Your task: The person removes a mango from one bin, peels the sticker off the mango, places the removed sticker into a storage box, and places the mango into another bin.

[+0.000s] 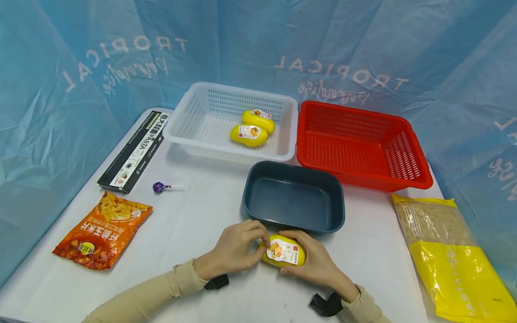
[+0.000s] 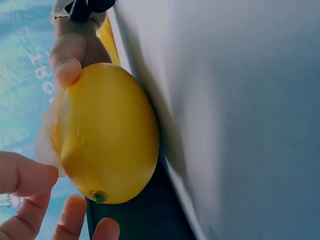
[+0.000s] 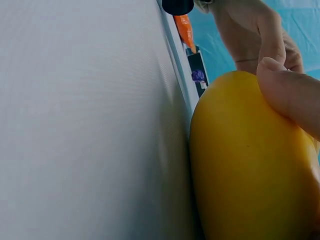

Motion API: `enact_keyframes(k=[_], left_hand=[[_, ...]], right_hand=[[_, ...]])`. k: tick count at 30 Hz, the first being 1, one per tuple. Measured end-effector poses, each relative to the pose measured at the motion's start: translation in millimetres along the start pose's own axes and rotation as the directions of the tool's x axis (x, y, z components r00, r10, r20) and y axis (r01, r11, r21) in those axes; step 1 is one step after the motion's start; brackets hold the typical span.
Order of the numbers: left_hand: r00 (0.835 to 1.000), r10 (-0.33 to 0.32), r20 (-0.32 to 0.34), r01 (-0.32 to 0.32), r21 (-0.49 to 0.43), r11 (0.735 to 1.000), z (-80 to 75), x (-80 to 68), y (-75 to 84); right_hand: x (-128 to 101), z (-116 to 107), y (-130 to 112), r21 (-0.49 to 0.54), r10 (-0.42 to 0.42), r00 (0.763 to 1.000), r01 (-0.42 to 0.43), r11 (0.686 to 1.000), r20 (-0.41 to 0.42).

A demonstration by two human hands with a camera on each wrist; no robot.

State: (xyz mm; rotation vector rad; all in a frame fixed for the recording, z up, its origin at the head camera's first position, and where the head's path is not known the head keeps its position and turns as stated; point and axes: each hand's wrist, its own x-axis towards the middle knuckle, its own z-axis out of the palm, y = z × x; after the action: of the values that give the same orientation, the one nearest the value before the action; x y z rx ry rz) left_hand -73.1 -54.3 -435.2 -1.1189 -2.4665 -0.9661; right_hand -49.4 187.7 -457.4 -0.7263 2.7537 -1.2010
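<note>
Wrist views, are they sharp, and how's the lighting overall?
Head view: even, soft light, sharp, edges slightly bowed. Left wrist view: the mango is sharp, the tablecloth featureless. Right wrist view: the right hand is soft, very near.

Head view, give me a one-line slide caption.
Both hands hold a labelled yellow mango on the table before a dark tray.

Yellow labelled mango (image 1: 283, 252), on its side, on table
</note>
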Motion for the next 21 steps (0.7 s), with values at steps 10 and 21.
enact_keyframes(k=[10,21], left_hand=[[0.982,0.116,-0.149,-0.118,0.0,0.993,2.0,8.0,4.3],[0.992,-0.121,-0.043,0.123,0.057,0.991,4.1,5.2,17.0]], right_hand=[[-1,1,1,0.009,-0.014,1.0,0.014,1.0,-0.026],[1,2,0,0.023,0.02,1.0,-0.02,1.0,-0.009]])
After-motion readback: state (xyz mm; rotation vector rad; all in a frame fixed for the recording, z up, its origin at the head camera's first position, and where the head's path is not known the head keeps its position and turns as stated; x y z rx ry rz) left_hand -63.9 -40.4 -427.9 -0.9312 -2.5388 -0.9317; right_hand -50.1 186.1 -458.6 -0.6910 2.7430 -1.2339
